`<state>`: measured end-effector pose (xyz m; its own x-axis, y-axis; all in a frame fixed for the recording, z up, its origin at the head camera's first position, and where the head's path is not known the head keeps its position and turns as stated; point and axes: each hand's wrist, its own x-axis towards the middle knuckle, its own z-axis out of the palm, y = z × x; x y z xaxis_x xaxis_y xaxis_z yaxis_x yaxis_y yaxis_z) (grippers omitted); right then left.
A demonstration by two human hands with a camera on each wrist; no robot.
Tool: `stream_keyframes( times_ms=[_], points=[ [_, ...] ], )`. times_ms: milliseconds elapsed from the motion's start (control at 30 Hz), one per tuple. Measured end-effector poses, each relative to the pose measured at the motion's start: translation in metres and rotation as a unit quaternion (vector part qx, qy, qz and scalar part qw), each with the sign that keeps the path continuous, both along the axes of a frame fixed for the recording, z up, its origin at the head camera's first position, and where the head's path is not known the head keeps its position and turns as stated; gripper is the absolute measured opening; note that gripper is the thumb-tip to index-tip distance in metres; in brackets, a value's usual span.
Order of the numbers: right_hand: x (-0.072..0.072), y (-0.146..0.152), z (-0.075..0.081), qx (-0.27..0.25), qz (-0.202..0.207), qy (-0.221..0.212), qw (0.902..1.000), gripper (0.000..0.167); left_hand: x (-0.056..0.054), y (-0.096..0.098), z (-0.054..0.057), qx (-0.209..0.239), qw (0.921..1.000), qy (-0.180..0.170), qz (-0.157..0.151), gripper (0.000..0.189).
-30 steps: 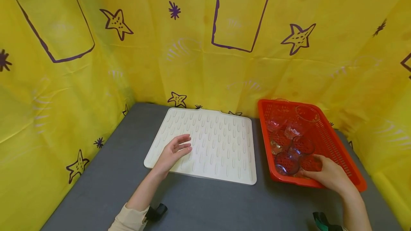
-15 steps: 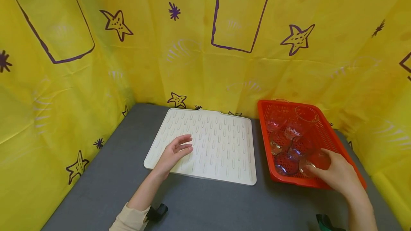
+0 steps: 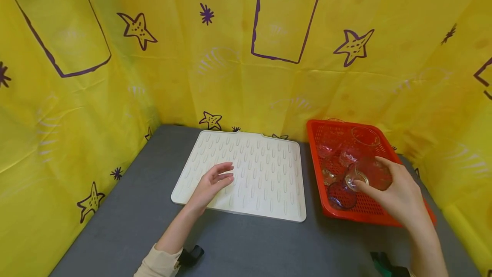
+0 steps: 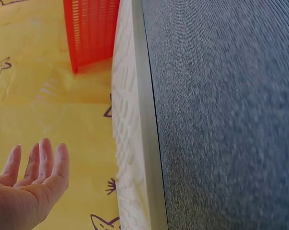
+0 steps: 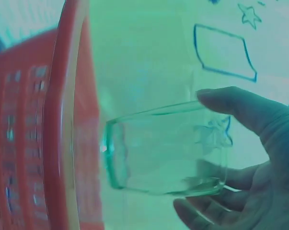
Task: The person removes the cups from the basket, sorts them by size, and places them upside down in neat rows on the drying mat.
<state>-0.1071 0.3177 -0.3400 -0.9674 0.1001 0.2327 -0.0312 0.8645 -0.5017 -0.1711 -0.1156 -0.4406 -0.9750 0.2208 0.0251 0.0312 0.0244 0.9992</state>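
My right hand [image 3: 401,193] grips a clear drinking glass [image 3: 373,175] by its sides, thumb on one side and fingers on the other. In the right wrist view the glass [image 5: 156,155] lies sideways beyond the basket rim, its thick base pointing away from the palm. Below it in the head view is a red plastic basket [image 3: 316,161] with several more glasses, among them a purplish one [image 3: 342,198]. My left hand [image 3: 209,186] hovers over the near left part of a white ridged drying mat [image 3: 265,174], fingers relaxed and holding nothing.
A grey cloth-like tabletop [image 3: 246,247] carries the mat and, to its right, the basket. Yellow sheeting [image 3: 230,84] with purple drawings encloses the back and both sides. Another clear glass [image 3: 365,137] leans at the basket's far end.
My right hand has lifted the glass from the near end of the basket, raising it up and away over the other glasses. My left hand has barely moved.
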Motion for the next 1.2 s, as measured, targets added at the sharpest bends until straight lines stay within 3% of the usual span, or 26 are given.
stream_keyframes(
  times_ms=[367,600,833,1200],
  points=[
    [-0.012,-0.057,-0.007,-0.1,0.032,0.025,0.9942,0.084,0.007,0.016,0.004,0.005,0.9997,0.004,-0.025,0.048],
    [-0.018,-0.088,-0.019,-0.136,0.075,0.013,0.9878,0.079,0.01,0.03,0.004,0.006,0.9971,0.03,-0.07,0.049],
    [-0.024,-0.112,-0.033,-0.14,0.111,-0.002,0.9839,0.08,0.012,0.046,0.003,0.006,0.9931,0.06,-0.101,0.053],
    [-0.026,-0.141,-0.049,-0.141,0.167,0.01,0.9759,0.077,0.019,0.066,0.001,-0.037,0.9861,0.097,-0.13,0.066]
  ],
)
